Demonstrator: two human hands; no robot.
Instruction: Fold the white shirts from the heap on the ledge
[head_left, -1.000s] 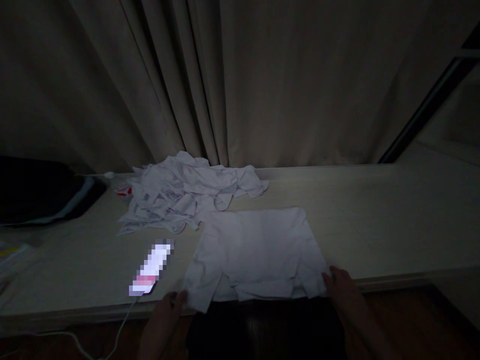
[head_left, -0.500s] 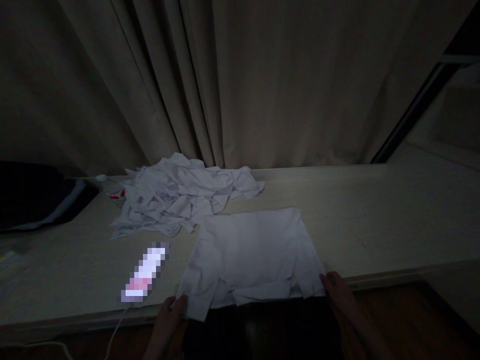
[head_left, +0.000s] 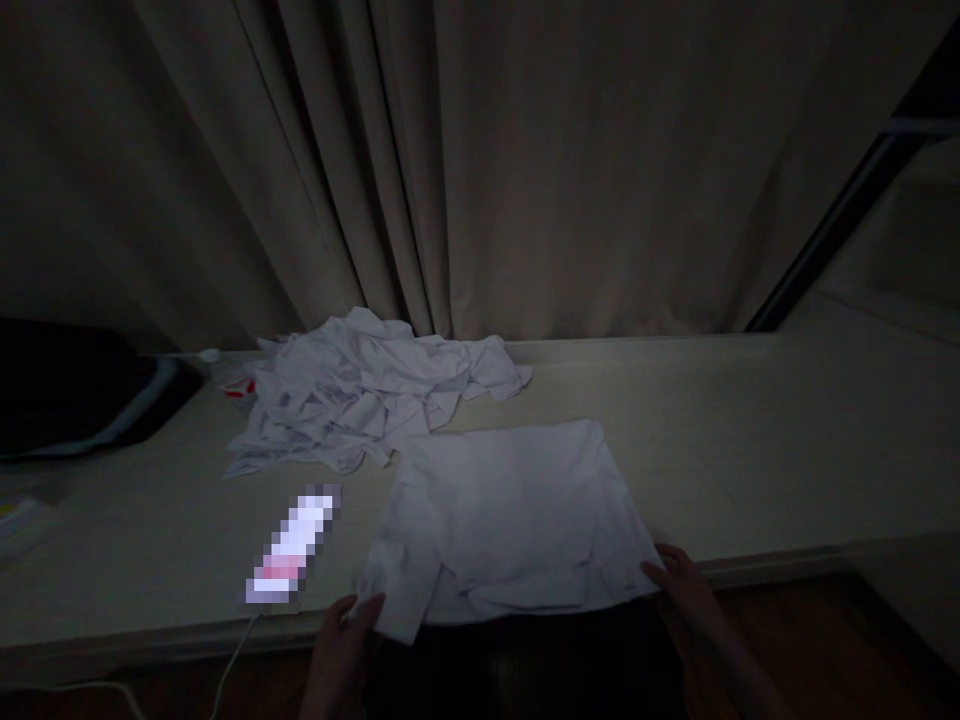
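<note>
A white shirt (head_left: 517, 500) lies spread on the near part of the table, its folded lower edge hanging at the front. My left hand (head_left: 349, 630) pinches the left sleeve end, near the table's front edge. On the other side, my right hand (head_left: 679, 585) grips the right sleeve end between thumb and fingers. Behind the shirt and to the left is a crumpled heap of white cloth (head_left: 337, 390), touching or nearly touching its far left corner. The room is dim, so fine details of the fabric are hard to make out.
A lit phone (head_left: 292, 545), blurred out, lies left of the shirt with a white cable (head_left: 232, 665) running off the edge. A dark bag-like item (head_left: 75, 400) sits at far left. Curtains (head_left: 562, 180) hang behind the pale table (head_left: 712, 450).
My left hand has shifted slightly right and my right hand slightly outward, both still on the sleeves. The shirt's lower front edge lies a little differently. The view has moved slightly.
</note>
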